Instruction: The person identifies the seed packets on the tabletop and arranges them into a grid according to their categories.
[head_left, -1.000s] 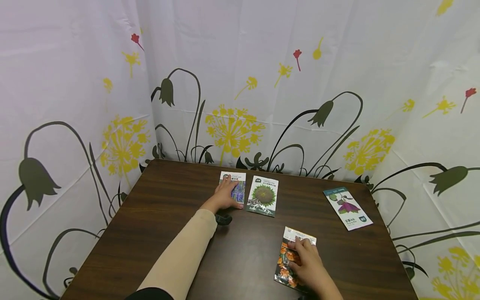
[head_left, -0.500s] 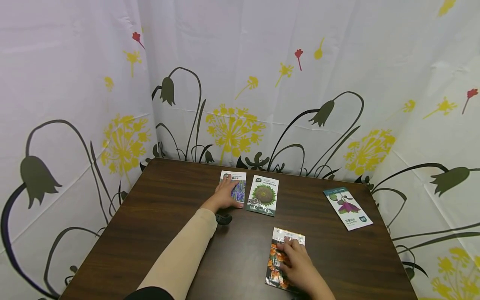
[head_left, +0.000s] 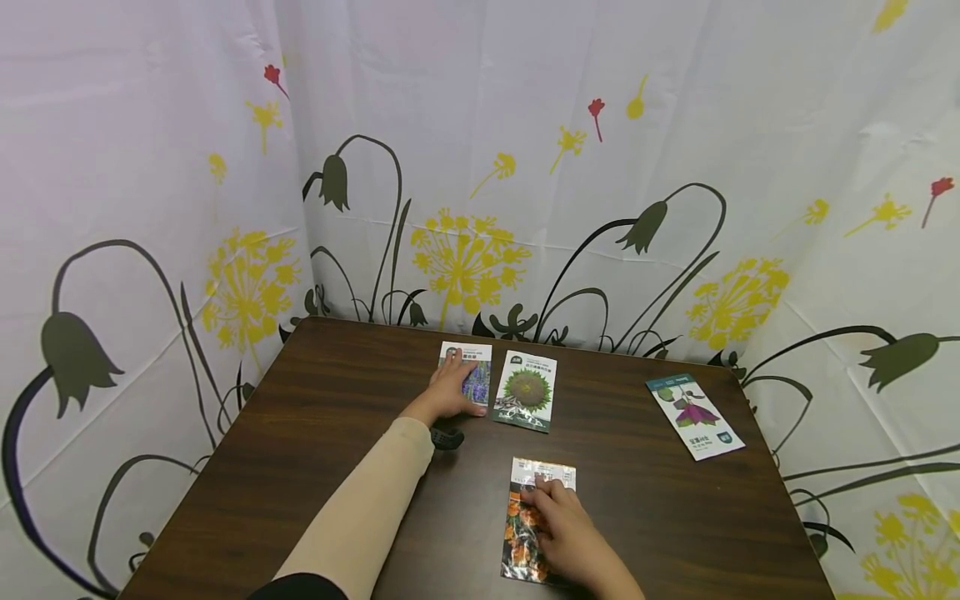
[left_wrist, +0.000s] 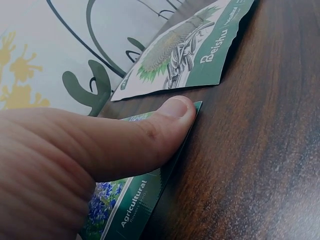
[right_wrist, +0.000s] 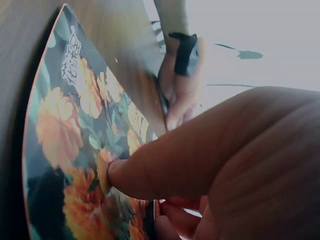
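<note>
My left hand point(head_left: 448, 392) lies over a seed packet with purple-blue flowers point(head_left: 477, 383), its fingers spread across the face. The thumb point(left_wrist: 145, 140) presses near that packet's lower corner in the left wrist view. Nearer the front, my right hand point(head_left: 566, 527) grips a seed packet with orange flowers point(head_left: 519, 533). In the right wrist view the thumb point(right_wrist: 145, 172) rests on this packet's face; the other fingers are partly hidden behind it. Just right of the purple-blue packet lies a sunflower seed packet point(head_left: 527, 390), flat and apart from both hands.
Another seed packet, with a purple bloom point(head_left: 694, 417), lies tilted near the right edge of the brown wooden table point(head_left: 337, 400). A white curtain printed with flowers point(head_left: 465, 125) stands behind the table and along both sides. A dark band point(head_left: 447, 438) is on my left wrist.
My right hand has moved left across the table with the orange-flower seed packet, which now sits straighter. The left hand and the other packets have stayed where they were.
</note>
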